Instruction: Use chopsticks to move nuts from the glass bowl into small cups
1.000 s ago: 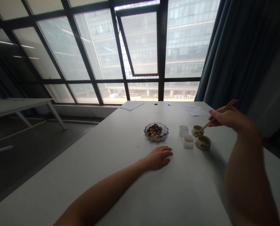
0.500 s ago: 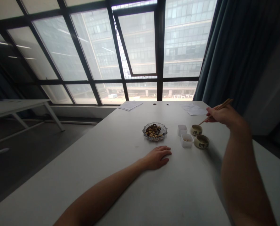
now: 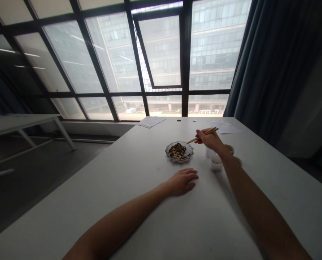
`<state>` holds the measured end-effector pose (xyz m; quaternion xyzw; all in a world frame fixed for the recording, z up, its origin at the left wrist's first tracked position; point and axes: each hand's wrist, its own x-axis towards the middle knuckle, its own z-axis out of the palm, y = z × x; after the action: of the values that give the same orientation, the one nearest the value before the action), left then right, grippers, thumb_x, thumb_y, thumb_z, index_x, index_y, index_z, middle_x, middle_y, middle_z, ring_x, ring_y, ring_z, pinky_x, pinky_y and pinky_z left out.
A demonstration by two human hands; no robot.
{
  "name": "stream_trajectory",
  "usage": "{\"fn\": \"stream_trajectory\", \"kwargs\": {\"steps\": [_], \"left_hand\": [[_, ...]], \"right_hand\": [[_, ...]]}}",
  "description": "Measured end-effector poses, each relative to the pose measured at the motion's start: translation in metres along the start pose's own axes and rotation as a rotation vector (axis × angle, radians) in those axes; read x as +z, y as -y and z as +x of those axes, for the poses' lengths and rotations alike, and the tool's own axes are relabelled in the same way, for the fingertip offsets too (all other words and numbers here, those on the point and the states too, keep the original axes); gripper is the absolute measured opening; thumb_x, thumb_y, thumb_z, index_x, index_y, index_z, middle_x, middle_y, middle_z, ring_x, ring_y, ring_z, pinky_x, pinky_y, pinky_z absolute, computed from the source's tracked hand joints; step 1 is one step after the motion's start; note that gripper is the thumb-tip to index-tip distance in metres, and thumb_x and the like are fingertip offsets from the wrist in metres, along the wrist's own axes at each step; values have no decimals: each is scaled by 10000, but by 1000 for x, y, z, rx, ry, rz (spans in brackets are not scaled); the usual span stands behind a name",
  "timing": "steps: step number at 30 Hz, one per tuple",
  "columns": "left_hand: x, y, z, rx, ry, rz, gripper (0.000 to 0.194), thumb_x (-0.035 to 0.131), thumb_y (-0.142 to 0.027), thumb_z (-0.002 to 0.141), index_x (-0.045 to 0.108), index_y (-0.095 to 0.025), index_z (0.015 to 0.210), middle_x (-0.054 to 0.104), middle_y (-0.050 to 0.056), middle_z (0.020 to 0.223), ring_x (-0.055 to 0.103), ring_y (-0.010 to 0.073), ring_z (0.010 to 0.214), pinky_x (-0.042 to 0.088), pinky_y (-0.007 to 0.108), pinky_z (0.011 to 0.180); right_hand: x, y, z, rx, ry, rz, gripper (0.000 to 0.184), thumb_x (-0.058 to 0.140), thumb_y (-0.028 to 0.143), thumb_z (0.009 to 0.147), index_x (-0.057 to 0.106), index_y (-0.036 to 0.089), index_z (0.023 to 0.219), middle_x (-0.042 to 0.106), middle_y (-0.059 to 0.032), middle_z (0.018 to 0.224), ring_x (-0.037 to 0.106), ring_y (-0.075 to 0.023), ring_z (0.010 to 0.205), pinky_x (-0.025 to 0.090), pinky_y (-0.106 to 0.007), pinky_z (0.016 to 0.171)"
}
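My right hand (image 3: 208, 139) grips a pair of wooden chopsticks (image 3: 202, 135), whose tips are at the right rim of a clear glass dish (image 3: 167, 154). Mixed brown and dark pieces like nuts or beans (image 3: 177, 151) fill the dish. My left hand (image 3: 183, 181) lies flat on the table just below the dish, its fingers spread and nothing in it. Under my right wrist, partly hidden, stand two small white plastic tubs, the nearer tub (image 3: 216, 164) with a little something in it. Two small ceramic bowls, the farther bowl (image 3: 229, 149) among them, are mostly covered by my forearm.
The white table (image 3: 139, 173) reaches toward a window wall. Papers (image 3: 151, 122) lie at its far left edge and more papers (image 3: 226, 127) at the far right. A blue curtain (image 3: 254, 72) hangs at the right, and another white table (image 3: 22, 121) stands at the left.
My right hand has swung left with the chopsticks, from the farther ceramic bowl to the glass dish. My forearm now covers parts of the tubs and bowls. My left hand has stayed put.
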<state>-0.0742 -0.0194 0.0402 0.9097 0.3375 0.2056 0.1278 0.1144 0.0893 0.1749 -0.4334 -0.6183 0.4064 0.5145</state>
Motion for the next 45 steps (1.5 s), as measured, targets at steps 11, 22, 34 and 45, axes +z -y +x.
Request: {"fn": "stream_trajectory", "kwargs": {"steps": [11,22,34,45], "left_hand": [[5,4,1,16,-13,-11,369,595,-280,964,618,-233,1329,570,92,1479,492,276,1409,375,423,1204],[4,3,1,17,-8,0,374,597,-280,967,615,-234,1338,565,85,1486,489,273,1413,375,418,1206],[4,3,0,18,-7,6,367,594,-280,968,618,-226,1331,571,89,1478,493,273,1408,368,414,1209],[4,4,0,15,-11,4,375,604,-278,964,613,-233,1336,563,87,1488,491,277,1411,370,422,1206]], "right_hand": [[30,-54,8,65,133,-86,270,764,257,892,682,144,661,735,-93,593,743,-207,529,595,-221,477],[35,-56,3,53,112,-80,279,740,211,893,658,167,629,721,-62,565,740,-199,532,581,-207,469],[37,-72,13,21,68,-88,305,696,261,919,665,163,632,725,-71,595,743,-206,543,603,-236,503],[33,-59,6,19,171,-105,230,756,247,860,679,149,667,711,-79,563,721,-198,527,568,-225,479]]}}
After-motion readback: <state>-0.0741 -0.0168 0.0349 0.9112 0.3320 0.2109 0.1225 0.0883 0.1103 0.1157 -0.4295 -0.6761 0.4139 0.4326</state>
